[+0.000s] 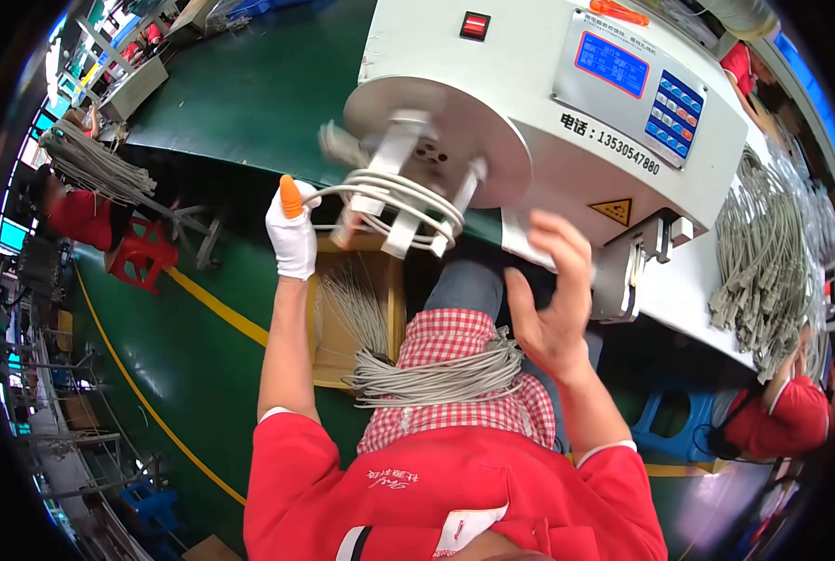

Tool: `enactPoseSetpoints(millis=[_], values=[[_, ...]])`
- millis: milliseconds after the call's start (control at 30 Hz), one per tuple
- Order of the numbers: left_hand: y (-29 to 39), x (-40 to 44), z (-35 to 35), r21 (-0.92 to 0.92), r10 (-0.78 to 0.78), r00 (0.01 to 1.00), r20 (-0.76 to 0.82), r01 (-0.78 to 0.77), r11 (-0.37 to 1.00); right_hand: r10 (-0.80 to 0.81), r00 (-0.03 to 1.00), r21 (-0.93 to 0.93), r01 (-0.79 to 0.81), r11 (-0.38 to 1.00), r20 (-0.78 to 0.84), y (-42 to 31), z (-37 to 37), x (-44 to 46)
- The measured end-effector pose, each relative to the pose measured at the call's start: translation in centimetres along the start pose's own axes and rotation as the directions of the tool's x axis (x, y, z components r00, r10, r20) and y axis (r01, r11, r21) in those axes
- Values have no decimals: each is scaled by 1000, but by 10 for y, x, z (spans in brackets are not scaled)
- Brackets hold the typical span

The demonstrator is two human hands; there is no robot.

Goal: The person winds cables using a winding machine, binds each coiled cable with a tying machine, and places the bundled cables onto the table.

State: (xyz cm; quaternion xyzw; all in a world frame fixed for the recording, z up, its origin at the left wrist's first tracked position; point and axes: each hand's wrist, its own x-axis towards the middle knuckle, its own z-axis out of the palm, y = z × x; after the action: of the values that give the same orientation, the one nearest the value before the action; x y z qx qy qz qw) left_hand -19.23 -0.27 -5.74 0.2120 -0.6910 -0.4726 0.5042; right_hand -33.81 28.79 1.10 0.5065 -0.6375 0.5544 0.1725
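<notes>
My left hand [293, 229], in a white glove with an orange cover on one finger, is closed on a grey cable [408, 192]. That cable runs from the hand in loops around the metal prongs of a winding machine's round plate [501, 154]; the prongs are partly smeared by motion. My right hand [556, 292] is bare, fingers apart, holding nothing, just left of the machine's metal side fixture [623, 276]. Across my lap, on a red checked apron [450, 327], lies a bundle of grey cables [436, 376].
The white machine [548, 103] has a blue screen [612, 64] and a keypad [676, 117]. Grey cables [763, 262] with connectors hang over the table's right side. Below stands a wooden box [333, 365] with cable ends. Co-workers in red sit left and right, near red [143, 252] and blue stools [674, 421].
</notes>
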Motion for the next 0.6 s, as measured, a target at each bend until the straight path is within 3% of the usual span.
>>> enactPoseSetpoints(millis=[67,100,133,167,267,333,400,467,533,567,600], values=[[4,-3,12,53,26,998,55,-28,998,-9,1000,-69,7,998,-24,8,17,20],[27,-12,31,-108,-6,998,58,13,994,-7,999,-55,4,998,-51,16,26,28],[20,-15,37,-87,-61,993,97,69,994,98,995,34,-99,995,20,18,31,34],[17,-21,46,-198,-151,982,115,172,965,193,976,116,-204,972,101,19,35,39],[12,-27,65,-481,-279,929,244,365,797,345,910,280,-402,872,232,21,45,53],[14,-27,63,-538,-295,900,320,429,726,414,862,356,-501,789,294,20,50,54],[22,-27,63,-594,-322,875,362,482,643,397,865,339,-490,803,308,11,53,41],[15,-32,51,-712,-271,834,480,551,434,136,956,329,-219,918,259,-13,52,27],[10,-33,40,-771,-205,808,553,589,241,318,834,498,-530,686,451,-24,40,19],[25,-48,38,-708,-345,880,326,469,528,249,836,500,-503,705,489,-24,36,9],[27,-58,31,-758,-412,873,260,449,473,229,824,497,-508,704,518,-27,30,-1]])
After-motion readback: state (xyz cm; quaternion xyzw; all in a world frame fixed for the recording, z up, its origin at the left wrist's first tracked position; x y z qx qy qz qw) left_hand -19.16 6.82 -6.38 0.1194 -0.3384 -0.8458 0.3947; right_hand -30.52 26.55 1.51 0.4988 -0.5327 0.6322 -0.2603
